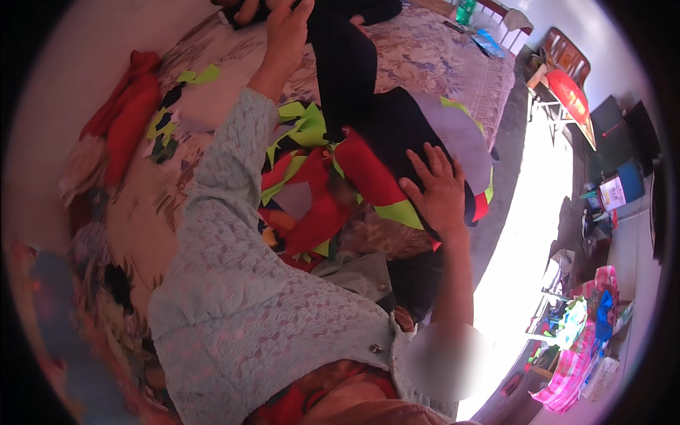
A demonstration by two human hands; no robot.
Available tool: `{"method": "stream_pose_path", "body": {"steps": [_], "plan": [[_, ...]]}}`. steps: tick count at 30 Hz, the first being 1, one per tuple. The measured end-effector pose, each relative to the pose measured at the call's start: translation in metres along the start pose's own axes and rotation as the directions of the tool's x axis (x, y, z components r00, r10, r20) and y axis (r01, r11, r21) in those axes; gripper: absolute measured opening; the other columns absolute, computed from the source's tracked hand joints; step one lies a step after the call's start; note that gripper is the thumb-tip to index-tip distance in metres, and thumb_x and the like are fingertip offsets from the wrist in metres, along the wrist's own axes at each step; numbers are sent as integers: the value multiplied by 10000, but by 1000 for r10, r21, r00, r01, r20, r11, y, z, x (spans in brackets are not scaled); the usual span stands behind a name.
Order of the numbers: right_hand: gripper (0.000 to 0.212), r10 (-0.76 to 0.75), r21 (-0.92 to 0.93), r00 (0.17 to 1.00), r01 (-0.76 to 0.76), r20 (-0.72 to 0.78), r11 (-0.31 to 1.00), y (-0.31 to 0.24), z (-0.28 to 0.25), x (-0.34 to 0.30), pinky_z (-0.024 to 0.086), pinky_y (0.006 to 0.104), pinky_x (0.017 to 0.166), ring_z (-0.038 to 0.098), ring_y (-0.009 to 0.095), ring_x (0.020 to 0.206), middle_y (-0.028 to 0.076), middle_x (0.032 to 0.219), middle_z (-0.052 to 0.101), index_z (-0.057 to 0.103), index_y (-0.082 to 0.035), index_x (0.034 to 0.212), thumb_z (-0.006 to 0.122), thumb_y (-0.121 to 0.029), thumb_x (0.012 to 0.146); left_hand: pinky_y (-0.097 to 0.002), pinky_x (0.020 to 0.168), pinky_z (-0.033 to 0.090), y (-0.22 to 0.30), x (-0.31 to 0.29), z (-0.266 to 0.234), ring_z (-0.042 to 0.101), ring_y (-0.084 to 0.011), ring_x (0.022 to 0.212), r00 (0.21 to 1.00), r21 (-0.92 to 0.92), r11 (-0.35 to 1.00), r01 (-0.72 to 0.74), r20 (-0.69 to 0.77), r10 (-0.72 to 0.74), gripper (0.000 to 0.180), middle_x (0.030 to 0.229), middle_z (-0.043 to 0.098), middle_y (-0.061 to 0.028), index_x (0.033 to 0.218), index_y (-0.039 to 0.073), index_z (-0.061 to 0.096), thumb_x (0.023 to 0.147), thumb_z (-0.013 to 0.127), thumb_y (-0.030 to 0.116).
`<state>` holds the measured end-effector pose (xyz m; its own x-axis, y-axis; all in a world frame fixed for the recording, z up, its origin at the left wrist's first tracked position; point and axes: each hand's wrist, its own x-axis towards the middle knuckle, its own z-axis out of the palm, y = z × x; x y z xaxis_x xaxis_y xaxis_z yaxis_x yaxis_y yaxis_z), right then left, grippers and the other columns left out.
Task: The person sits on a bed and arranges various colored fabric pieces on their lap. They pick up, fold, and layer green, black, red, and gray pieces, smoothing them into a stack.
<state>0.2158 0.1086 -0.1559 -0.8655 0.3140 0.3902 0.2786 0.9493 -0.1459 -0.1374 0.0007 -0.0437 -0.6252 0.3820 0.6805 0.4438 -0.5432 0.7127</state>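
We list one broad black cloth panel (400, 134), beside bright red fabric (365, 166) on a floral-covered bed (425, 57), presumably soft, light, limp, best taken by its edges; our right hand (441, 190) lies flat on it, fingers spread; our left hand (289, 32) is raised, its grip indiscernible.

Black cloth (400, 131): matt, smooth. Sleeve (227, 166): matt fabric, rough (lace-like in texture). Bottle (465, 12): glossy plastic. Chair back (567, 53): wood, smooth-looking.

Floral-covered bed (421, 53) under scattered cloth pieces (308, 131)
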Motion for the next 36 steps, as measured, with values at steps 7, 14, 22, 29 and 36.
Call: {"method": "stream_pose_path", "body": {"steps": [7, 14, 22, 29, 36], "plan": [[545, 47, -10, 998, -47, -30, 999, 9, 1, -5, 203, 485, 1133, 375, 251, 1357, 98, 1432, 456, 530, -248, 1345, 526, -542, 886, -280, 535, 462, 49, 15, 148, 555, -143, 656, 973, 4, 989, 148, 179, -146, 273, 834, 550, -66, 1074, 29, 557, 959, 543, 276], [532, 13, 36, 999, -11, -50, 999, 1, 0, 0, 226, 483, 1124, 404, 261, 1333, 111, 1411, 473, 561, -229, 1312, 589, -498, 854, -294, 533, 489, 63, 50, 263, 548, -132, 665, 975, -477, 879, 2, 197, 105, 185, 789, 524, -46, 944, 15, 521, 979, 465, 188], [531, 47, 0, 996, -47, -73, 999, 8, 1, -6, 243, 479, 1118, 418, 269, 1320, 122, 1394, 485, 569, -223, 1303, 591, -497, 849, -306, 542, 480, -32, -11, 260, 487, -145, 659, 917, -262, 879, 398, 79, -392, 246, 821, 500, -21, 1135, 102, 533, 935, 566, 241], [521, -19, 26, 998, 20, -65, 999, 0, 2, 1, 234, 478, 1123, 410, 273, 1322, 118, 1393, 481, 571, -224, 1300, 569, -509, 864, -342, 594, 571, -113, -69, 167, 617, -221, 830, 771, -58, 769, 636, 68, -633, 313, 1070, 536, -123, 1210, 29, 483, 961, 520, 217], [520, 2, 38, 999, 0, -49, 999, -1, 0, 0, 236, 477, 1122, 408, 266, 1327, 107, 1397, 479, 566, -229, 1303, 562, -513, 867, -365, 673, 593, -163, -54, 134, 631, -248, 934, 849, 148, 860, 489, 145, -508, 280, 1034, 564, -124, 1187, 11, 487, 965, 524, 178]]}}
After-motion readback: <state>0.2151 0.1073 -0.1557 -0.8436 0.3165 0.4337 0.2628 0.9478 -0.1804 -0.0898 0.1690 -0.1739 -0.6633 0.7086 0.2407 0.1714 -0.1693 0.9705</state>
